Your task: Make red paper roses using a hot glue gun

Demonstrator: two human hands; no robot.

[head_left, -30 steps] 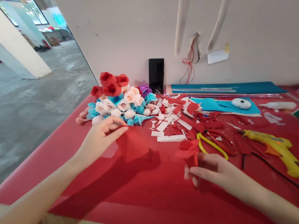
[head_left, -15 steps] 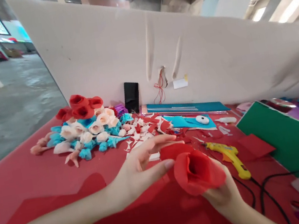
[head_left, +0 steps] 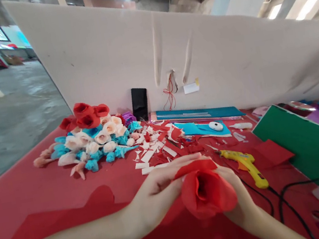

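A red paper flower [head_left: 208,193], its rolled centre facing up toward me, is between my hands above the red tabletop. My left hand [head_left: 160,195] presses its fingers against the outer petal [head_left: 197,166] on the far side, the thumb tucked at the flower's left edge. From the right and below, my right hand [head_left: 237,192] wraps round the flower; the bloom hides part of those fingers. A yellow hot glue gun [head_left: 246,166] lies just right of my right hand.
Finished paper flowers [head_left: 97,136] are heaped at the left. Paper scraps [head_left: 160,140] lie ahead of my hands. A black phone [head_left: 140,104] leans against the white panel [head_left: 105,59]. Right of me are a red paper square [head_left: 273,153], a green board [head_left: 309,146] and black cables [head_left: 286,192].
My left hand has moved in from hovering beside the flower and now closes on its outer petal. The flower has shifted slightly left and down with my right hand.
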